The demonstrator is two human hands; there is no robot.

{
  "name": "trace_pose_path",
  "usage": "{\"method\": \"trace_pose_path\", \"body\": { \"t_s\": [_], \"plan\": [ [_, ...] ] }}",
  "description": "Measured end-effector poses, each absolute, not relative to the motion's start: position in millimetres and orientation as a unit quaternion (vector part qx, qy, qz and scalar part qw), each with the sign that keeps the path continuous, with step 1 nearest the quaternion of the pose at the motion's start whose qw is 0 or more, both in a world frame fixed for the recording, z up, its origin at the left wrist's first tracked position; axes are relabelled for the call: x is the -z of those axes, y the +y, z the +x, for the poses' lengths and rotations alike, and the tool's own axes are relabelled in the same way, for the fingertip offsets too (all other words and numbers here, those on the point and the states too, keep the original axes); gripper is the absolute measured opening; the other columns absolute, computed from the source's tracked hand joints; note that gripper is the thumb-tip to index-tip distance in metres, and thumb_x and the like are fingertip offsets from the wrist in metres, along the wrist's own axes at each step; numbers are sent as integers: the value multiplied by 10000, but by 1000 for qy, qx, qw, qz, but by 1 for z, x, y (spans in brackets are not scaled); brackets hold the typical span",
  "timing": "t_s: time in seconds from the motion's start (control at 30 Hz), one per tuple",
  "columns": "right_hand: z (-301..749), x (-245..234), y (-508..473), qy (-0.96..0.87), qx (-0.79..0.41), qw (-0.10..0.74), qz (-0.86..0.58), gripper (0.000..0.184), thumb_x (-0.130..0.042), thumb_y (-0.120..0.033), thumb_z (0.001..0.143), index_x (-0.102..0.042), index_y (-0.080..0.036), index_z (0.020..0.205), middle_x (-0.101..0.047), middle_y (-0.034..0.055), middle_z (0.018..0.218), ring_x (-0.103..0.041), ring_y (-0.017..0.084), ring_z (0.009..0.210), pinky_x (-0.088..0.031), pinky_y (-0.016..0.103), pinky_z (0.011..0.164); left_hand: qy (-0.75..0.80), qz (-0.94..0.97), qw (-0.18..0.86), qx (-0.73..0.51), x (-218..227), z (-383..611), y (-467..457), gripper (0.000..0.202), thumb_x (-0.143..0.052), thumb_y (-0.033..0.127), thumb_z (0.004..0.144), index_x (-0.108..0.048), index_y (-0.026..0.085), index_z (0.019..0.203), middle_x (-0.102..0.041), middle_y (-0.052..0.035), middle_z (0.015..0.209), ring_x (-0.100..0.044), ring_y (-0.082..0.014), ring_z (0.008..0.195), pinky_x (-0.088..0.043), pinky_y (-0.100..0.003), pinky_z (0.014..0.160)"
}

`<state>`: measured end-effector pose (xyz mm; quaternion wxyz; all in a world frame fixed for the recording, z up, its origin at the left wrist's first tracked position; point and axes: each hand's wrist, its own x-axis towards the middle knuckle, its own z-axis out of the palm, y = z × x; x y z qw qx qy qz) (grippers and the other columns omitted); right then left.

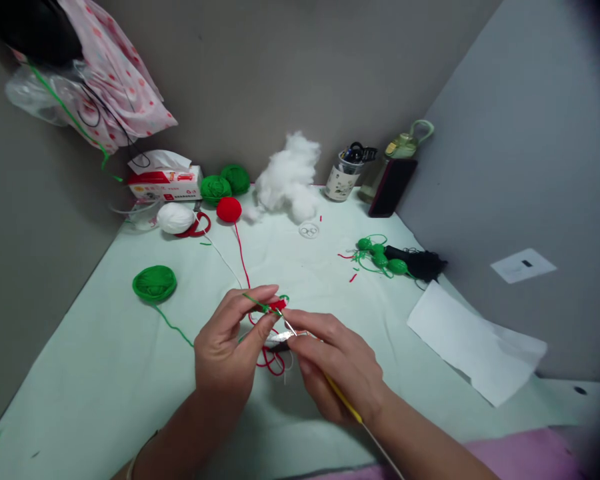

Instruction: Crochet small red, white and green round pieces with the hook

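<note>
My left hand (235,330) pinches a small crochet piece (279,305) in red, green and white yarn, with green yarn running over the index finger. In my right hand (335,360) is a crochet hook (344,399) with a yellow handle, its metal tip touching the piece. Loose red yarn (276,365) loops below the fingers, beside a partly hidden silvery and black object (281,339). Red yarn leads back to a red ball (229,210), and white yarn to a white ball (176,219). A green ball (155,284) trails its strand toward my left hand.
Red-handled scissors (200,225), a tissue box (166,180), more green yarn balls (225,183) and white stuffing (290,180) line the back. A pen cup (343,177), bottle (403,145) and phone (393,187) stand back right. Green crocheted pieces (380,257) and white paper (475,340) lie right.
</note>
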<state>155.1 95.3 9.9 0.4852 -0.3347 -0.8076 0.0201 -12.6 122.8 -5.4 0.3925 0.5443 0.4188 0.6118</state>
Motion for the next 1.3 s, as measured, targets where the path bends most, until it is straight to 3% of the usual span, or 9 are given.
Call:
{"method": "trace_pose_path", "body": {
  "t_s": [0.27, 0.43, 0.7, 0.93, 1.1, 1.3],
  "plan": [
    [153, -16, 92, -784, -100, 500, -354, 311, -533, -43, 931, -667, -191, 1170, -782, 163, 1222, -781, 220, 1073, -664, 331, 838, 422, 597, 313, -606, 6, -16, 124, 353, -746, 47, 886, -827, 313, 1103, -793, 5, 999, -742, -171, 943, -585, -287, 889],
    [153, -23, 93, -752, -183, 511, -375, 252, -533, -54, 954, -703, -195, 1074, -810, 126, 1124, -785, 216, 1046, -658, 326, 835, 413, 634, 251, -604, 6, -18, 127, 348, -737, 29, 879, -828, 296, 1083, -816, -5, 979, -757, -189, 899, -609, -308, 836],
    [157, -18, 95, -610, -396, 536, -430, 175, -585, -233, 1033, -757, -219, 1004, -804, 70, 1103, -776, 166, 906, -646, 276, 798, 371, 705, 161, -582, 6, -21, 133, 398, -729, -6, 866, -831, 297, 1104, -839, -19, 966, -774, -208, 884, -632, -319, 800],
    [155, -16, 97, -553, -449, 539, -450, 168, -614, -290, 1027, -757, -213, 989, -797, 50, 980, -762, 162, 845, -643, 274, 776, 370, 726, 130, -565, 14, -23, 137, 371, -725, 53, 888, -830, 323, 1119, -851, -24, 962, -788, -240, 890, -649, -371, 817],
    [152, -18, 97, -606, -366, 527, -470, 160, -576, -213, 1028, -731, -213, 989, -788, 55, 1001, -763, 159, 866, -642, 267, 772, 365, 721, 157, -568, 15, -21, 136, 356, -738, 36, 866, -838, 303, 1080, -846, -28, 958, -778, -228, 896, -636, -347, 824],
    [149, -8, 93, -769, -121, 490, -392, 288, -548, -30, 973, -680, -166, 1189, -768, 152, 1229, -760, 189, 1115, -651, 282, 894, 455, 572, 342, -591, 12, -12, 130, 170, -817, 151, 850, -825, 256, 984, -773, -20, 934, -726, -191, 915, -591, -298, 876]
  ]
}}
